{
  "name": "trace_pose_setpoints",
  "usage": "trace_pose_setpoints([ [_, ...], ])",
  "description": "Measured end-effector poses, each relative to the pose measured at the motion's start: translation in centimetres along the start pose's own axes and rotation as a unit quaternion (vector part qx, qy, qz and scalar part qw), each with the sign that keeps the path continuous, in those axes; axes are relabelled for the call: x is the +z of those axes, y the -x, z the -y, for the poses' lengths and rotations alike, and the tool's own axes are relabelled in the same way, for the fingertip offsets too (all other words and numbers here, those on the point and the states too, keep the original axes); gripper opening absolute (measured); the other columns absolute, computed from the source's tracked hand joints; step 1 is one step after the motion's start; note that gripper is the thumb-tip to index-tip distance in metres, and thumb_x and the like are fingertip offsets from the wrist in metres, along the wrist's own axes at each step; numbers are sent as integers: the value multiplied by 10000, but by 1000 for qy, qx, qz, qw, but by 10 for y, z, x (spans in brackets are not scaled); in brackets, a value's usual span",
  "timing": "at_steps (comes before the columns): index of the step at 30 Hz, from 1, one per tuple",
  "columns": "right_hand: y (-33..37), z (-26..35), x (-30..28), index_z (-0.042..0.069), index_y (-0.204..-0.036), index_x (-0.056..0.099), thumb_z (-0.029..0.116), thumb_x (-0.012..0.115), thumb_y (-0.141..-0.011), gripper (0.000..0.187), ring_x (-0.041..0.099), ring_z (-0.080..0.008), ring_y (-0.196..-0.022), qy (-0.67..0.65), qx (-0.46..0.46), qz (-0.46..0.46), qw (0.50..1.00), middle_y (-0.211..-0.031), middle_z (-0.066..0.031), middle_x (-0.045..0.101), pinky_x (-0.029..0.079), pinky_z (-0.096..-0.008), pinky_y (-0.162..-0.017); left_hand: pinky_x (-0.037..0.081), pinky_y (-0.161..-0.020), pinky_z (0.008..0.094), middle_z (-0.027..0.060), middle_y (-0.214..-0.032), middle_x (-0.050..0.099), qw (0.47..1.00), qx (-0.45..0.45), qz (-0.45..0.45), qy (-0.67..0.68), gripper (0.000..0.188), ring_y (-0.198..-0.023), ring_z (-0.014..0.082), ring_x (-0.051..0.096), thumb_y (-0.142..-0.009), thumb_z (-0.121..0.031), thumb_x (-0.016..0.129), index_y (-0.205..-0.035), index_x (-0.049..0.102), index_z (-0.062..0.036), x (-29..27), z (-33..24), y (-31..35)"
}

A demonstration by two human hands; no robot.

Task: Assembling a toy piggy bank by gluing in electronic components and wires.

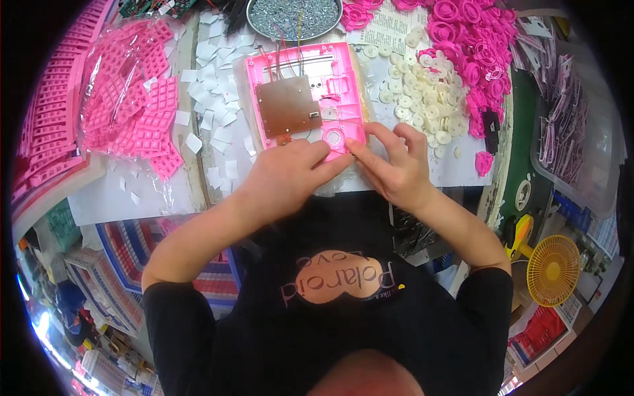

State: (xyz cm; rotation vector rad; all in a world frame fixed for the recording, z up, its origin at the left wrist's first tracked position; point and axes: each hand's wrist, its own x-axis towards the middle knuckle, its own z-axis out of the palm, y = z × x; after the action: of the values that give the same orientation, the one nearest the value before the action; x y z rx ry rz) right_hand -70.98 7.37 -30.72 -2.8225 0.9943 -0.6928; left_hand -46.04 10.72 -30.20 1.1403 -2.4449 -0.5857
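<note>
- Pink plastic housing [354,89] lies open on the worktable [99,203], directly in front of the worker, between both hands.
- Brown board [285,102] sits in the housing's left portion, with thin wires running past its upper edge.
- Left hand [284,177] rests at the housing's near edge, fingers bent and thumb extended toward the right hand; whether it pinches anything cannot be told.
- Right hand [399,170] meets the near right corner, forefinger touching just beside a round ring [335,138], other fingers curled; any grip is hidden.
- White paper squares [221,122] scatter to the left, while pale discs [432,99] lie heaped to the right.
- Round metal tray [250,21] of small hardware stands beyond the housing.
</note>
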Motion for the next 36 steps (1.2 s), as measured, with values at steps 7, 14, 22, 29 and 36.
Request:
trace_pose_setpoints([
  [7, -48, -8, -35, 127, -1130, 716, 151, 741, -757, 374, 563, -317, -1015, -37, -42, 124, 991, -1242, -76, 633, 489, -406, -797, 515, -644, 376, 48, -902, 552, 999, -6, 37, -18, 521, -785, 243, 611, -800, -53, 605, -1305, 615, -180, -5, -6, -1],
  [14, -153, -21, 28, 44, -782, 725, 248, 704, -791, 205, 695, -342, -675, -16, 119, 63, 991, -718, -148, 684, 558, -437, -603, 507, -648, 374, 45, -901, 555, 999, 3, -9, -34, 505, -771, 235, 600, -792, -64, 615, -1283, 628, -183, 2, -6, 0],
  [22, -157, -16, 46, 25, -760, 691, 223, 701, -780, 200, 690, -364, -692, -70, 198, 57, 976, -719, -155, 689, 550, -451, -626, 506, -650, 380, 86, -927, 631, 975, -100, -121, 155, 259, -848, 286, 632, -845, -119, 697, -1104, 707, -110, -21, 24, -8],
  [29, -137, -8, 46, 78, -879, 721, 158, 693, -827, 100, 675, -301, -739, -295, 208, -18, 932, -783, -88, 697, 542, -413, -661, 506, -782, 406, 96, -866, 676, 944, -195, -242, -105, 178, -896, 305, 651, -804, -187, 756, -910, 725, -48, -48, 99, -60],
  [36, -126, -4, 30, 142, -980, 743, 108, 735, -750, 233, 623, -237, -946, -174, -64, 47, 982, -1022, -1, 682, 566, -360, -732, 454, -845, 411, 57, -888, 699, 965, -107, -240, 4, 95, -884, 263, 644, -802, -146, 757, -861, 721, -81, -47, 104, -64],
])
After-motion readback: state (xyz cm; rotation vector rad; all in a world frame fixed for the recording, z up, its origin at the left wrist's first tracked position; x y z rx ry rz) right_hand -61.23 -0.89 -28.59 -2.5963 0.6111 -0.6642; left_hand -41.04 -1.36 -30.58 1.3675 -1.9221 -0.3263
